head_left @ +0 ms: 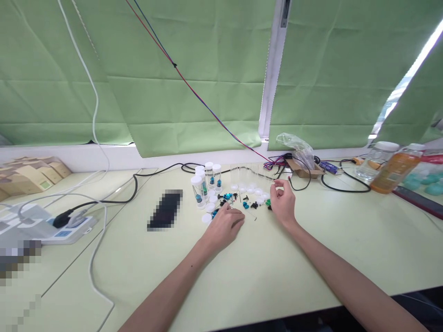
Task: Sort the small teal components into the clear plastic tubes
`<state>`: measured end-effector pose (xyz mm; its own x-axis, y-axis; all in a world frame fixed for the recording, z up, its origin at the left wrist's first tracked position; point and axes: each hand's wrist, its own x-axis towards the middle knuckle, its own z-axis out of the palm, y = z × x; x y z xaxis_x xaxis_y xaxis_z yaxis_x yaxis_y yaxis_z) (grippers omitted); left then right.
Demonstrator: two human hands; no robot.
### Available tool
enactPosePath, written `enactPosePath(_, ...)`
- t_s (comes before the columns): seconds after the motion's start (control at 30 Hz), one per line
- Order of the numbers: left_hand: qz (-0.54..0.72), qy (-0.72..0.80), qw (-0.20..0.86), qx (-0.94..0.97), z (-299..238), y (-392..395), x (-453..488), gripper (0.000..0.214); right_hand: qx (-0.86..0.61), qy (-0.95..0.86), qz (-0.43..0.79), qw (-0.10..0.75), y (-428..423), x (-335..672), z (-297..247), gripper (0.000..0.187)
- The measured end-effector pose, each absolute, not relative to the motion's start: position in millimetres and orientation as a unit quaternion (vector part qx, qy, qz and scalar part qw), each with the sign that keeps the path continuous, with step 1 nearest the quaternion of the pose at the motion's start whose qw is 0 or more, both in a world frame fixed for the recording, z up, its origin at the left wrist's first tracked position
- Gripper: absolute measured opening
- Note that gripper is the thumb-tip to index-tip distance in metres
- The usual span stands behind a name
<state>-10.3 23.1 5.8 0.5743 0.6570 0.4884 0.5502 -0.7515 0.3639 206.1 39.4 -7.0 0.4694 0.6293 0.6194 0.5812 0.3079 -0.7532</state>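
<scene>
My left hand [226, 225] rests low over the table, its fingers bent down and pressed together at the edge of a scatter of small blue and black parts [227, 197]. Whatever lies under its fingertips is hidden. On the right, my right hand [283, 201] is raised slightly with curled fingers, beside a green part [267, 202] and white round caps [258, 191]; I cannot make out what it pinches, if anything. Between the hands lie a blue part [245, 204] and a thin bent metal piece [255, 218]. Capped clear tubes [198, 191] with blue or green parts inside stand left of them.
Clear open tubes [247, 175] stand behind the caps. A dark pixelated slab [165, 210] lies left. Black cable [134, 186] and a power strip [69, 230] are further left. At right are a cardboard box [304, 169], a purple-blue module [328, 167] and bottles [394, 173].
</scene>
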Motion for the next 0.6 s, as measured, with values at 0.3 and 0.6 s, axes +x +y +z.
enactPosePath(0.3, 0.325, 0.394, 0.127, 0.851, -3, 33, -12, 0.025, -0.588, -0.499, -0.04, 0.635, 51, 216, -16, 0.033)
enactPosePath(0.6, 0.336, 0.395, 0.125, 0.846, -5, 32, -11, 0.025, -0.634, -0.534, 0.067, 0.555, 59, 221, -28, 0.061)
